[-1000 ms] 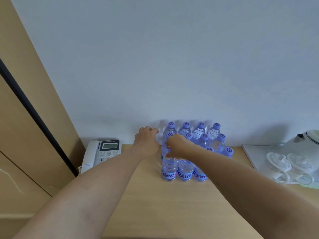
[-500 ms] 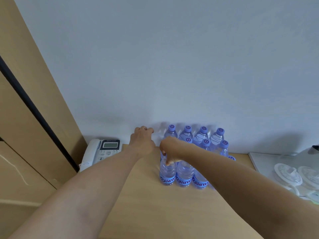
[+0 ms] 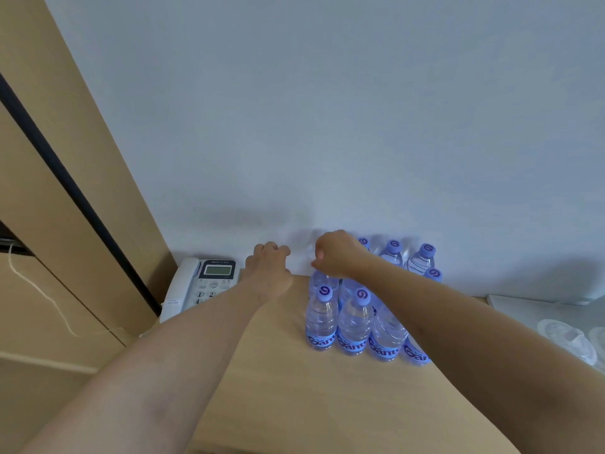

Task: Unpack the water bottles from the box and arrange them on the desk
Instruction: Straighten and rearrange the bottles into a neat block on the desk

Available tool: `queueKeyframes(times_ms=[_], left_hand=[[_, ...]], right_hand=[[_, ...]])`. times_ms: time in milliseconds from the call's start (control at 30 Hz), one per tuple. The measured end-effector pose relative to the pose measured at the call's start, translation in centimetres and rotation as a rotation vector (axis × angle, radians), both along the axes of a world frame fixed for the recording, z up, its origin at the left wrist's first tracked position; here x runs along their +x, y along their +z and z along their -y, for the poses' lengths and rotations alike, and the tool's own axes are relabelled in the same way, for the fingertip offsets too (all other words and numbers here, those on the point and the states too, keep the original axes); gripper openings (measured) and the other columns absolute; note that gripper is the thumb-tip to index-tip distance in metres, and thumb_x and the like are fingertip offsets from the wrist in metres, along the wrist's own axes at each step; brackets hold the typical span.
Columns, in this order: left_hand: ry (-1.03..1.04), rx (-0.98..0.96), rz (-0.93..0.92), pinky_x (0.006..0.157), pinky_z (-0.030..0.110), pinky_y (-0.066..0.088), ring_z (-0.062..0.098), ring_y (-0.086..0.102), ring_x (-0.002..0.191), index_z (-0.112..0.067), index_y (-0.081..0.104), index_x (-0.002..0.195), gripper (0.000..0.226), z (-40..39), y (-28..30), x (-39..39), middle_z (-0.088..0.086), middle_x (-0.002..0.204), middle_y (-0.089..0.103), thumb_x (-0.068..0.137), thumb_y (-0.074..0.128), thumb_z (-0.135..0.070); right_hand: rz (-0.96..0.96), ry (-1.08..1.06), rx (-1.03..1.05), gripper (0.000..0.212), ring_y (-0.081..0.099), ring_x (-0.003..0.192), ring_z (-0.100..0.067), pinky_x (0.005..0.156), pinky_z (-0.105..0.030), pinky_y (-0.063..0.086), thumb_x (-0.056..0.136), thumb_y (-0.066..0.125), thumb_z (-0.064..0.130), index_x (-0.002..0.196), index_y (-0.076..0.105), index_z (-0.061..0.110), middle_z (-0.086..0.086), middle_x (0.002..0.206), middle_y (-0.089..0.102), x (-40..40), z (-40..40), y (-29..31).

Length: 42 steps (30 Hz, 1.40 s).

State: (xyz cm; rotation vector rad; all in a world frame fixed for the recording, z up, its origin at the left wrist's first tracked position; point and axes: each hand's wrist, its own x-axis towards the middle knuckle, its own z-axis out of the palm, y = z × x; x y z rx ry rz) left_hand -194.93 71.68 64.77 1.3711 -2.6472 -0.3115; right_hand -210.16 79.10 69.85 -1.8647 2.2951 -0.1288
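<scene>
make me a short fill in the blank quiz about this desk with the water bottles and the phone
1. The bottle caps are coloured ____.
2. The telephone sits on the ____ side of the water bottles.
3. The bottles stand ____ on the desk.
4. The right hand is over the ____ row of bottles.

Missing words: purple; left; upright; back

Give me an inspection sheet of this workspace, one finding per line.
Surface: light wooden desk against a pale wall.
Job's things: water bottles upright in tight rows by the wall; no box in view.
Clutter: telephone at left; white tray with blurred lidded cups at right.
Hands: left hand beside the bottles, fingers curled; right hand curled over a back-row bottle top; grip hidden.
Cables: thin white cord on the wooden panel at left.
Surroundings: wooden panelling with a dark strip.
</scene>
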Motion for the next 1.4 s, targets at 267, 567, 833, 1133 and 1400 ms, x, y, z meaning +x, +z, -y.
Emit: queueKeyframes(times_ms=[267,567,833,1133,1400], left_hand=[[-0.057,0.002,-0.017,0.094,0.039,0.039,0.03,0.038,0.123,-0.019,0.048,0.134,0.049,1.7,0.4,0.7,0.007,0.133,0.047,0.086,0.05,-0.016],[-0.142,0.046,-0.051,0.095,0.038,0.04,0.029,0.037,0.124,-0.018,0.047,0.135,0.05,4.9,0.4,1.9,0.008,0.134,0.046,0.085,0.048,-0.014],[-0.179,0.077,-0.055,0.097,0.038,0.038,0.028,0.035,0.126,-0.019,0.046,0.136,0.052,6.1,-0.1,2.2,0.008,0.137,0.044,0.085,0.048,-0.013],[-0.225,0.062,-0.039,0.096,0.038,0.038,0.029,0.035,0.126,-0.019,0.045,0.136,0.052,6.3,0.1,1.6,0.009,0.137,0.043,0.085,0.048,-0.014],[-0.223,0.055,-0.04,0.095,0.038,0.041,0.029,0.036,0.124,-0.019,0.045,0.136,0.049,6.5,0.3,1.5,0.009,0.135,0.045,0.086,0.048,-0.015]], right_hand=[[-0.029,-0.157,-0.023,0.017,0.056,0.075,-0.025,0.059,-0.028,0.039,0.083,0.062,0.027,0.081,0.061,0.01,-0.004,0.079,0.053,0.8,1.1,-2.2],[-0.054,-0.327,0.069,0.021,0.062,0.067,-0.025,0.044,-0.024,0.037,0.084,0.059,0.016,0.067,0.048,0.009,-0.003,0.07,0.05,1.8,2.2,-2.3],[-0.168,-0.223,0.205,0.033,0.038,0.054,-0.014,0.041,-0.022,0.024,0.081,0.06,0.005,0.058,0.037,0.012,-0.001,0.063,0.039,2.3,2.0,-1.5],[-0.128,-0.288,0.094,0.037,0.045,0.061,-0.018,0.044,-0.024,0.027,0.083,0.063,0.022,0.058,0.037,0.015,-0.001,0.067,0.04,1.7,1.9,-2.5],[-0.142,-0.22,0.131,0.041,0.033,0.051,-0.014,0.041,-0.022,0.02,0.08,0.057,-0.001,0.054,0.03,0.016,-0.001,0.062,0.033,1.9,2.0,-2.4]])
